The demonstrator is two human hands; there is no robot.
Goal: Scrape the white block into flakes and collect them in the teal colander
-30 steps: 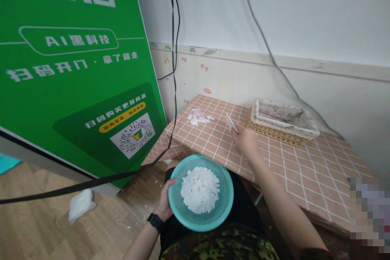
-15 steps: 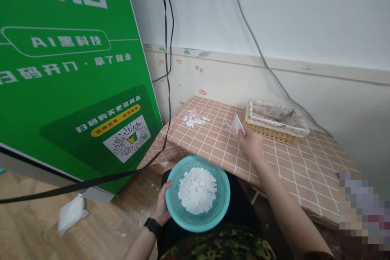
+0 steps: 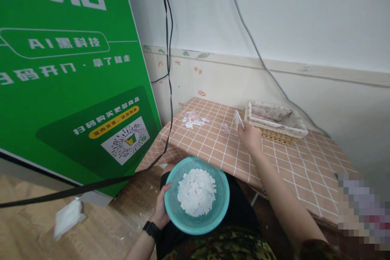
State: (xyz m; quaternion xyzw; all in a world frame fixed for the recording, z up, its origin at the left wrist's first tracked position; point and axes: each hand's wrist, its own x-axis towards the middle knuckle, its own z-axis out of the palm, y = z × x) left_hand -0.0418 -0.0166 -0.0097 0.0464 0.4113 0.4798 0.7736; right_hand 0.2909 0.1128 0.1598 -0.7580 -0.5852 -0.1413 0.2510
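My left hand (image 3: pixel 161 207) grips the left rim of a turquoise plastic colander (image 3: pixel 224 199), which sits over my lap below the table's front edge. A heap of white paper scraps (image 3: pixel 197 191) fills its middle. My right hand (image 3: pixel 251 136), above the table, is closed on a thin, flat white card (image 3: pixel 238 120), held on edge. Just left of the card lies a small cluster of pinkish scraps (image 3: pixel 225 128). Farther left on the cloth is a larger pile of white and pink scraps (image 3: pixel 192 120).
A checked brown cloth (image 3: pixel 289 174) covers the table. Behind my right hand stands a lined wicker basket (image 3: pixel 277 135). A black strap (image 3: pixel 122 179) hangs in front of the green cabinet (image 3: pixel 73 105). On the floor lies a white plastic bag (image 3: pixel 69 218).
My right hand has moved slightly away from the small pink cluster with the card, so more of those scraps shows. My left hand keeps its hold on the colander.
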